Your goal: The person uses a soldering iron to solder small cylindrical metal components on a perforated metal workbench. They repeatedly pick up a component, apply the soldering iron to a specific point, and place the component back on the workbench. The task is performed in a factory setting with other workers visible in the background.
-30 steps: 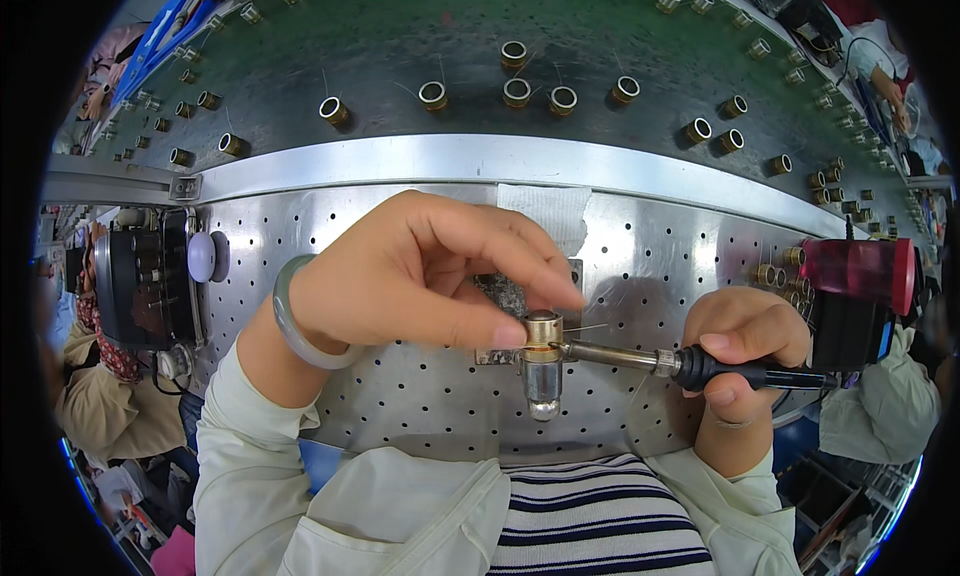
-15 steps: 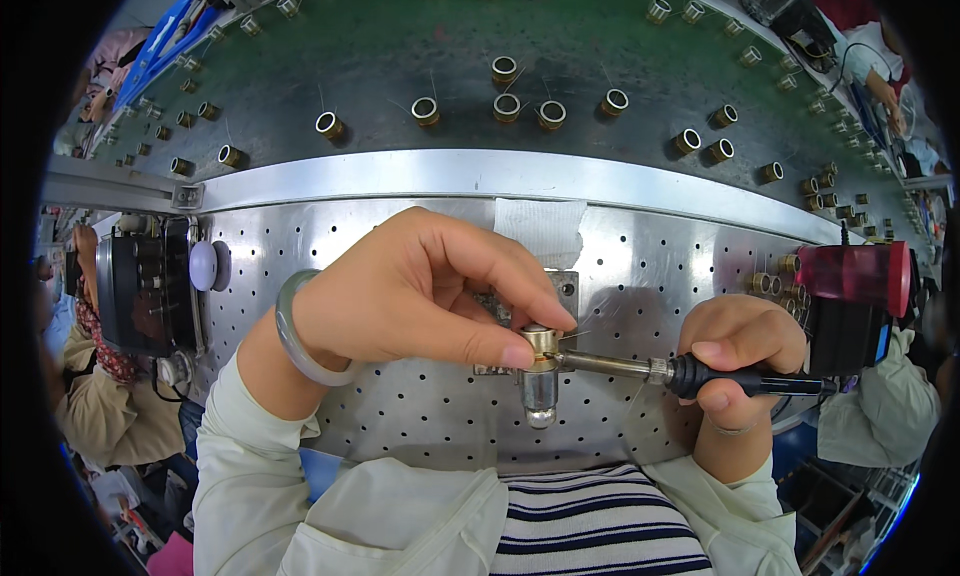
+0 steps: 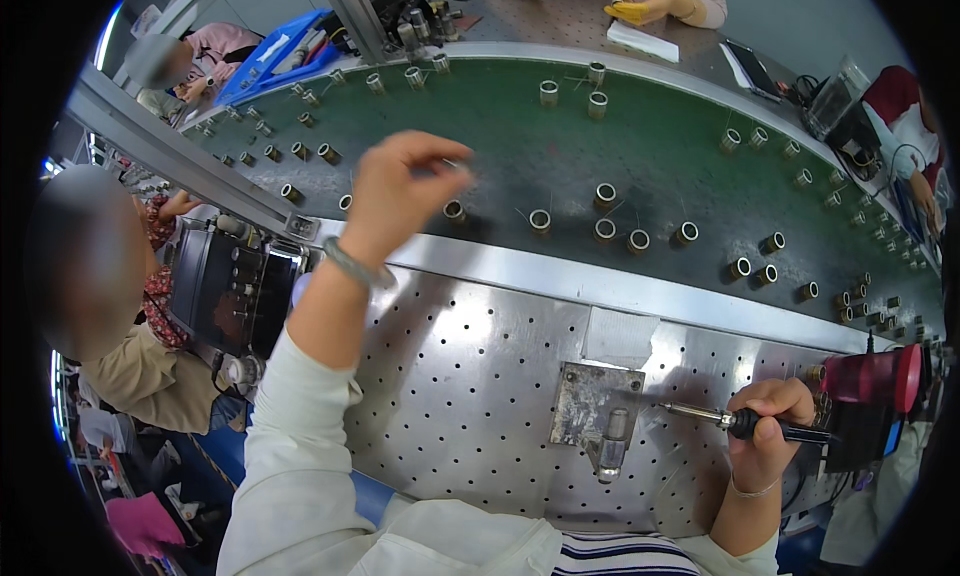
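Note:
My left hand (image 3: 400,191), a bangle at its wrist, is raised over the green conveyor belt (image 3: 480,126). Its fingers are curled in; a thin pale glint shows at the fingertips, but what they hold, if anything, is unclear. Just below the fingertips stands a small metal ring-topped cylinder (image 3: 455,212). My right hand (image 3: 772,431) grips a soldering iron (image 3: 702,413), its tip pointing left over the perforated metal bench (image 3: 450,396). Left of that tip, a metal plate (image 3: 583,406) carries a shiny round-ended post (image 3: 612,446) with no cylinder on it.
Several similar cylinders (image 3: 605,196) with fine wires stand along the belt behind a metal rail (image 3: 480,266). Pale tape (image 3: 620,336) lies beyond the plate. A dark device (image 3: 235,286) sits left, a red container (image 3: 880,381) right. Co-workers sit around; one wears yellow gloves (image 3: 640,4).
My left hand has left the post and moved up and left over the belt. The cylinder it held there is off the post. The iron stays in my right hand, and the view has shifted.

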Available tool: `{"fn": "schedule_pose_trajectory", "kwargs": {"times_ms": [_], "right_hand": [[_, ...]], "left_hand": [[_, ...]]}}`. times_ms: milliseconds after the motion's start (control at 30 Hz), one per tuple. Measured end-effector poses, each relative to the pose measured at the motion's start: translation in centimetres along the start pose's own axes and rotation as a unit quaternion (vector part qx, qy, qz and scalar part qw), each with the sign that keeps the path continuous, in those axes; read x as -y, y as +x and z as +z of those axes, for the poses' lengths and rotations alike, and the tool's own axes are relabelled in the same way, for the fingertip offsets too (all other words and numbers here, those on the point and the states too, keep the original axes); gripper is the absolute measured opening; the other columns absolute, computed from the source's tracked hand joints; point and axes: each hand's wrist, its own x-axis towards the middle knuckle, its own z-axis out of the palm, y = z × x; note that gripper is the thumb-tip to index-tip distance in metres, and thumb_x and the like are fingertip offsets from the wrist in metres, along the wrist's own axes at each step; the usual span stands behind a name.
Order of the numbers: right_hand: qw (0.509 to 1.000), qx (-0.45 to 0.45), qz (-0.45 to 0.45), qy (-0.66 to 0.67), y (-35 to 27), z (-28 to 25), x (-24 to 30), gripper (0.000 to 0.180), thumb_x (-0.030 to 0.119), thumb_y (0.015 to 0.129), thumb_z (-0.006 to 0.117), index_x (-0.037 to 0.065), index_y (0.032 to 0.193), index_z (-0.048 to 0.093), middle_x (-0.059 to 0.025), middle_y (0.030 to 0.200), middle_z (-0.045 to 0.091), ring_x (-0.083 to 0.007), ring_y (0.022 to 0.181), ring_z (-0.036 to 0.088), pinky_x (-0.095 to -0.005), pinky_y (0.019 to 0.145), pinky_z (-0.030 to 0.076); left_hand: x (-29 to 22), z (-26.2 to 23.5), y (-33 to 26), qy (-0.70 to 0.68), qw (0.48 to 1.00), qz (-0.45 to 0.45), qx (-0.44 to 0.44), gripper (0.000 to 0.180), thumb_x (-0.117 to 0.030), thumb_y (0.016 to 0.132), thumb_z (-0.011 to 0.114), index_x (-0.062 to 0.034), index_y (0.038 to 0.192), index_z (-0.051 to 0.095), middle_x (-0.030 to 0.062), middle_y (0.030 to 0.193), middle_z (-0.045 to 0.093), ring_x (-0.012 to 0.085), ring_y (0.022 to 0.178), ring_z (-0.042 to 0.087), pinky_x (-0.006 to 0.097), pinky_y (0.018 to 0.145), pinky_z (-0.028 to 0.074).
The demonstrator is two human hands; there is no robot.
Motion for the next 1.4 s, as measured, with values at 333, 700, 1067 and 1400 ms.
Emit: {"fn": "schedule_pose_trajectory", "kwargs": {"times_ms": [333, 700, 1067, 1400], "right_hand": [[0.999, -0.004, 0.027, -0.02, 0.3, -0.1, -0.7, 0.023, 0.012, 0.075, 0.073, -0.001, 0.08, 0.055, -0.0112, 0.066, 0.059, -0.0128, 0.045, 0.054, -0.0205, 0.042, 0.043], [0.999, -0.001, 0.032, -0.024, 0.3, -0.1, -0.3, 0.019, 0.008, 0.076, 0.071, -0.001, 0.08, 0.056, -0.0122, 0.068, 0.06, -0.0122, 0.047, 0.056, -0.0192, 0.045, 0.044], [1.0, 0.011, 0.024, -0.012, -0.3, 0.4, -0.1, 0.021, 0.012, 0.077, 0.071, -0.001, 0.08, 0.055, -0.0092, 0.064, 0.057, -0.0108, 0.045, 0.053, -0.0199, 0.045, 0.041], [0.997, 0.048, 0.039, 0.044, -0.7, 0.7, 0.3, 0.021, 0.0, 0.068, 0.075, -0.005, 0.082, 0.06, -0.0115, 0.065, 0.06, -0.0179, 0.051, 0.057, -0.0258, 0.049, 0.044]], "left_hand": [[5.8, -6.8, 2.8, 0.416, 0.895, 0.095, -0.131, 0.036, -0.014, 0.067, 0.075, -0.0066, 0.101, 0.066, 0.0092, 0.098, 0.06, 0.0202, 0.091, 0.057, 0.031, 0.069, 0.048], [-2.0, 5.5, -2.1, 0.151, 0.974, 0.15, 0.074, 0.024, -0.01, 0.072, 0.074, -0.0022, 0.094, 0.068, 0.0057, 0.087, 0.063, 0.0156, 0.08, 0.058, 0.027, 0.066, 0.046], [-6.8, 7.6, -7.3, -0.479, 0.718, -0.216, 0.457, 0.028, 0.01, 0.074, 0.067, 0.008, 0.102, 0.064, 0.0184, 0.101, 0.063, 0.0211, 0.092, 0.062, 0.029, 0.082, 0.05], [-7.5, 8.4, -7.9, -0.521, 0.721, -0.193, 0.415, 0.026, 0.014, 0.068, 0.069, 0.0072, 0.093, 0.066, 0.0187, 0.098, 0.06, 0.0225, 0.09, 0.062, 0.029, 0.079, 0.053]]}}
